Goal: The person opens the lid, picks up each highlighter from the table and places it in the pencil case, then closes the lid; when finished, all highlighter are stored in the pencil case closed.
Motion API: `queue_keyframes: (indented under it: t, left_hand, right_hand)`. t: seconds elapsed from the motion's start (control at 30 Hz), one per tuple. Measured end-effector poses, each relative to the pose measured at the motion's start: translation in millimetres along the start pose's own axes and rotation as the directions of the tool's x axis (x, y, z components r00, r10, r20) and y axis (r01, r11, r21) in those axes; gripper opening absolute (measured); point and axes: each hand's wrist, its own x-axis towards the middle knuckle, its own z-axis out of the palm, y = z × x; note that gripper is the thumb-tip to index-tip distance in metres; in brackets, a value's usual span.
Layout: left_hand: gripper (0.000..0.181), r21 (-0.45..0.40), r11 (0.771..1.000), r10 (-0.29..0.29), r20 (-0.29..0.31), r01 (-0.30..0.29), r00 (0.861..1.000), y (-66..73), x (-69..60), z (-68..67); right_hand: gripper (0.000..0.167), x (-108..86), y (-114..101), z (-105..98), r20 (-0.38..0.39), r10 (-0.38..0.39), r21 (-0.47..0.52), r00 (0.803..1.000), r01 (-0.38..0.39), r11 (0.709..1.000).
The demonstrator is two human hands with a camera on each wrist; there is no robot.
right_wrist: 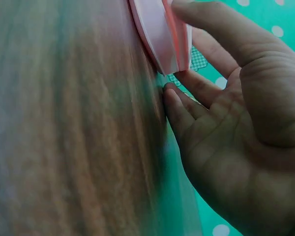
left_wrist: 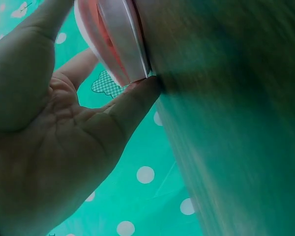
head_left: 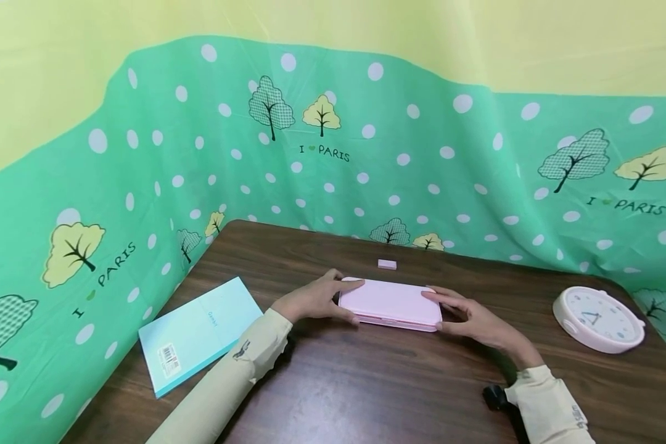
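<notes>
A closed pink pencil case (head_left: pixel 391 301) lies lengthwise across the middle of the table, between both hands. My left hand (head_left: pixel 316 297) grips its left end, thumb toward the near side and a finger over the top. At the opposite end, my right hand (head_left: pixel 480 319) holds the case with its thumb near the front corner and fingers along the top and far side. The left wrist view shows the case's layered edge (left_wrist: pixel 115 39) by the fingers. In the right wrist view, the thumb touches the edge of the case (right_wrist: pixel 162 39).
A small pink block (head_left: pixel 387 264) lies behind the case. To the left is a light blue book (head_left: pixel 202 333) with a barcode label. A round pink-white clock (head_left: pixel 599 319) lies face up at the right. Green patterned cloth (head_left: pixel 311 185) hangs around the brown table (head_left: pixel 355 388).
</notes>
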Motion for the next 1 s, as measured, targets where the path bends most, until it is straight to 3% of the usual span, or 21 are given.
queue_keyframes:
  t: [0.33,0.53,0.77,1.0]
  left_hand:
    - [0.075,0.032,0.998,0.046,-0.010,-0.046,0.999,2.5,2.8,0.5]
    - [0.074,0.041,0.999,0.029,-0.015,-0.029,0.999,6.9,1.4,0.4]
    - [0.075,0.051,0.998,0.027,0.003,-0.027,1.000,15.1,-1.0,4.1]
    - [0.072,0.096,0.995,0.014,-0.014,-0.013,1.000,12.9,3.1,-1.0]
  right_hand:
    - [0.073,-2.5,-11,6,-0.065,0.025,-0.133,0.998,-0.034,0.990]
    - [0.075,-4.9,-14,11,-0.085,0.014,-0.172,0.996,-0.029,0.985]
    - [0.075,-7.8,-16,13,-0.088,0.052,-0.210,0.995,-0.070,0.975]
    - [0.076,-0.3,-15,12,-0.090,-0.006,-0.240,0.996,-0.016,0.971]
